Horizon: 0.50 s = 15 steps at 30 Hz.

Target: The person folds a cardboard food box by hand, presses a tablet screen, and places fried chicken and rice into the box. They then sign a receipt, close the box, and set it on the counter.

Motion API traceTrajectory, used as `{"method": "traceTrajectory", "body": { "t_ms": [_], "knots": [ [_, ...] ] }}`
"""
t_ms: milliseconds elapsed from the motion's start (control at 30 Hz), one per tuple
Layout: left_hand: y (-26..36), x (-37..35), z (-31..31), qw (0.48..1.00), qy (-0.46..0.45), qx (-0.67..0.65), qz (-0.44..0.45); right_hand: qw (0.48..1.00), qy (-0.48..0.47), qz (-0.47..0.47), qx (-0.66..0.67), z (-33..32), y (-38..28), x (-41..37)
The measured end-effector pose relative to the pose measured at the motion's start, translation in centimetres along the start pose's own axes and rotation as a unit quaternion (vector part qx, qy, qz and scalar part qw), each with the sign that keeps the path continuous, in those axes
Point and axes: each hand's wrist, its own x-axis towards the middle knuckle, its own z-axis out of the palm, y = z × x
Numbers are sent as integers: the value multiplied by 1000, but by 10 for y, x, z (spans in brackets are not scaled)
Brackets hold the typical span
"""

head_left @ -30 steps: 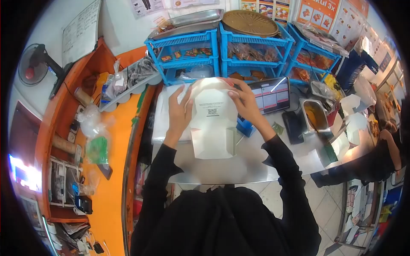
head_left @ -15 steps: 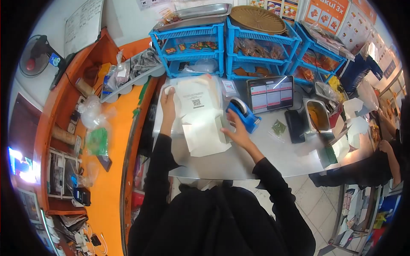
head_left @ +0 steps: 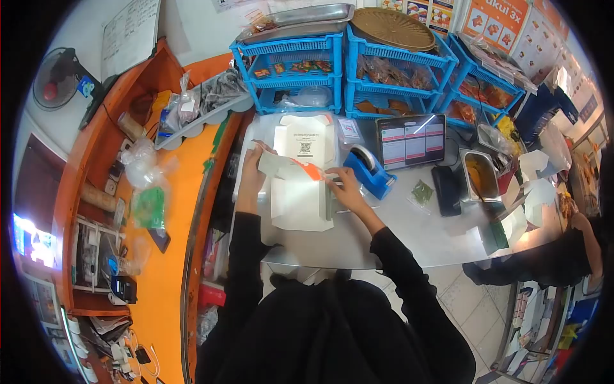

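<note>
A white cardboard food box point(head_left: 302, 208), unfolded, lies on the steel table with a printed QR code on its far panel. Across its middle, a raised cardboard flap point(head_left: 279, 166) shows a pale inside and an orange outer side. My left hand point(head_left: 252, 168) is closed on the flap's left end. At the other end, my right hand point(head_left: 346, 190) pinches the orange edge between thumb and fingers. Just right of that hand stands a blue tape dispenser point(head_left: 371, 173).
A tablet point(head_left: 410, 141) stands behind the dispenser, near a black case point(head_left: 446, 191) and a metal food pan point(head_left: 480, 175). Blue racks point(head_left: 291, 82) line the back. An orange counter point(head_left: 169, 256) runs along the left. Another person's arm point(head_left: 585, 240) is at far right.
My right hand has gone from spread fingers beside the box to a pinch on the flap. The flap now rises with its orange side showing. My left hand has moved slightly nearer.
</note>
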Motion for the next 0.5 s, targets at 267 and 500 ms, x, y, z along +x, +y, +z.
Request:
{"method": "traceTrajectory", "body": {
  "t_ms": [267,500],
  "knots": [
    [1,12,-43,924,-190,-304,132,999,23,-18,46,9,28,-8],
    [32,4,-22,961,250,-116,-36,864,-160,11,478,-44,-73,-50]
  ]
}}
